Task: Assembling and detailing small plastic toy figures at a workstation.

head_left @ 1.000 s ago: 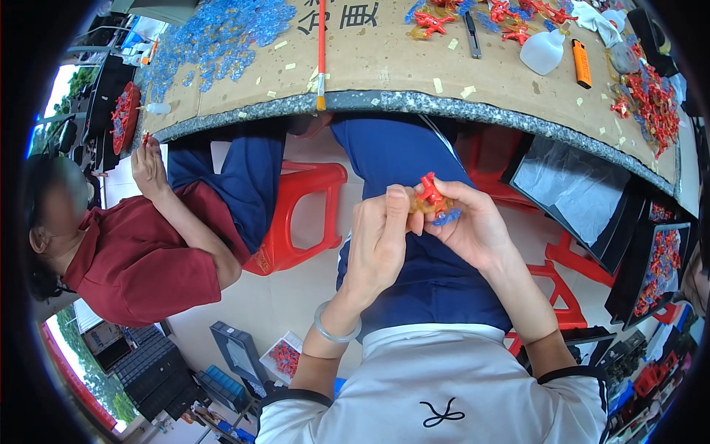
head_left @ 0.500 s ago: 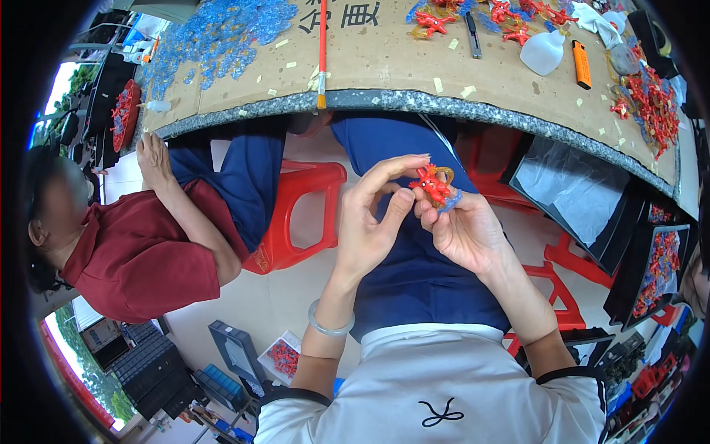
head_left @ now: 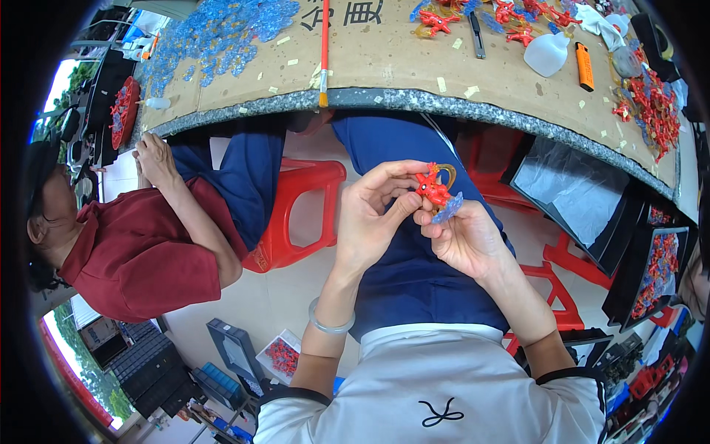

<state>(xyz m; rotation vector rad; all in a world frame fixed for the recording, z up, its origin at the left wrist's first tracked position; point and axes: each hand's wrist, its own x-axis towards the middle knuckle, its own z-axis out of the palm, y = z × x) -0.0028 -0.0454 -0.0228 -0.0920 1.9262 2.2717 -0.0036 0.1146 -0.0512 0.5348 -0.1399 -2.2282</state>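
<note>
A cardboard-covered worktable (head_left: 384,55) with a speckled stone edge curves across the top of the view, above a pale floor with red plastic stools (head_left: 296,211). Below it, over the lap, the left hand (head_left: 370,222) pinches a small red plastic figure (head_left: 431,187) between thumb and forefinger, while the right hand (head_left: 466,237) closes on the same piece from underneath, its fingers also pressing a pale blue translucent piece (head_left: 448,208) just below it; a thin golden ring (head_left: 446,173) arcs from the top of the red figure. This looks like the fitting stage of assembling one ornament, and the next move likely calls for a careful turn and press to seat the blue part against the red. Outward, one orange lighter (head_left: 584,66), one white squeeze bottle (head_left: 547,53) and one red rod (head_left: 324,44) lie on the table, with a spread of blue pieces (head_left: 214,37) too many to count. One other person in a dark red shirt (head_left: 140,259) sits to the left.
</note>
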